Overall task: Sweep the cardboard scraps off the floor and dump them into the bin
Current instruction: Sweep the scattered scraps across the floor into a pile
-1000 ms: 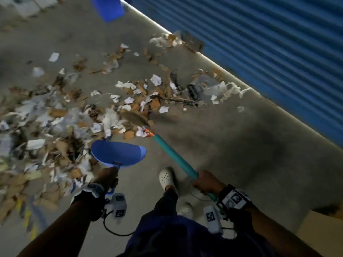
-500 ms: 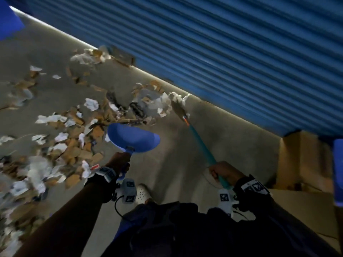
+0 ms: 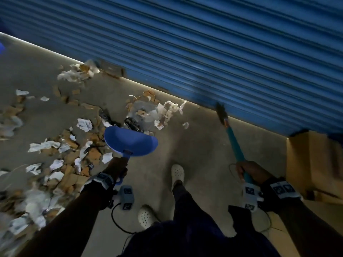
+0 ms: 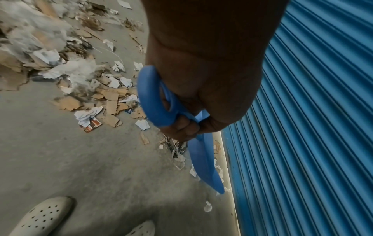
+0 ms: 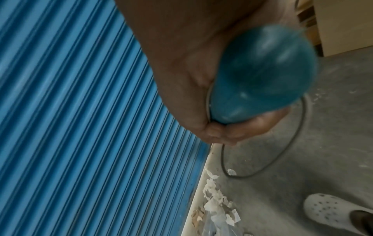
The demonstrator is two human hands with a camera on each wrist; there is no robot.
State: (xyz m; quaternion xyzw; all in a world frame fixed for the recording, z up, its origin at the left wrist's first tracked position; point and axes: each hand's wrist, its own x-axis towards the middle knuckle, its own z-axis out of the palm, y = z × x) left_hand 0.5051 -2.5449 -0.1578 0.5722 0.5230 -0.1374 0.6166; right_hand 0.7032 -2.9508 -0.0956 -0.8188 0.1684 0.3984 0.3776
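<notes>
A person stands on a concrete floor [image 3: 200, 145] beside a blue roller shutter [image 3: 222, 52]. The left hand [image 3: 118, 167] is curled around the handle of 1 blue dustpan [image 3: 130, 140], held above the floor and empty. The right hand [image 3: 250, 171] is wrapped around the teal handle of 1 broom [image 3: 234, 143], whose bristles point toward 1 o'clock, at the shutter's base.

The cardboard scraps [image 3: 74, 156], mixed with torn white paper, are too many to count. They spread from 9 to 12 o'clock, with 1 clump [image 3: 148, 112] at 12 o'clock against the shutter. No bin is clearly in view.

To sweep well, a sound approach would be to draw the bristles low along the shutter toward 10 o'clock, gathering strays into the clump, then set the pan's lip flat on the floor.

2 white clogs [image 3: 177, 172] are visible, and 1 cardboard box [image 3: 313, 164] sits at 3 o'clock.
</notes>
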